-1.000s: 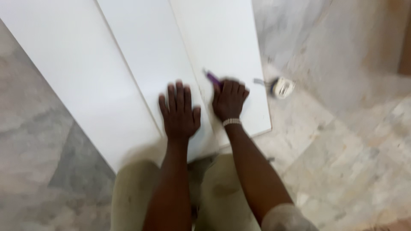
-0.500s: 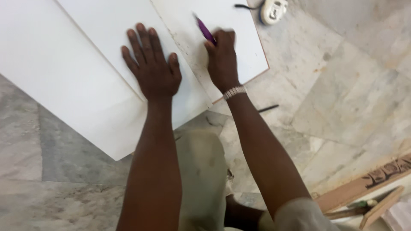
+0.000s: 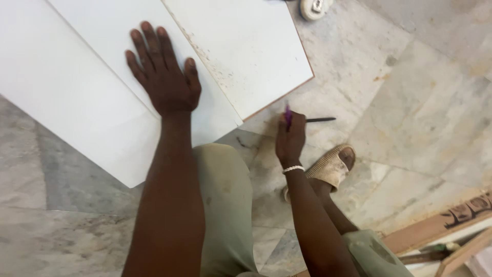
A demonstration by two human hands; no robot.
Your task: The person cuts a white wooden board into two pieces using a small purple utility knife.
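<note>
My left hand (image 3: 164,77) lies flat, fingers spread, on the middle one of three white boards (image 3: 102,31) laid side by side on the marble floor. My right hand (image 3: 290,139) is off the boards, just below the corner of the right board (image 3: 246,46), closed around a purple pen (image 3: 288,116) that points upward. A thin black pencil-like stick (image 3: 319,120) lies on the floor right beside that hand. A white bead bracelet (image 3: 293,169) sits on my right wrist.
My knee in olive trousers (image 3: 225,200) is under my arms, and my sandalled foot (image 3: 334,165) rests on the floor to the right. A small round white object (image 3: 313,7) lies at the top edge. Wooden strips (image 3: 451,225) lie at the lower right.
My right hand has come off the right board and down to the floor, still holding the purple pen. The view has tilted down; my left hand stays flat on the middle board.
</note>
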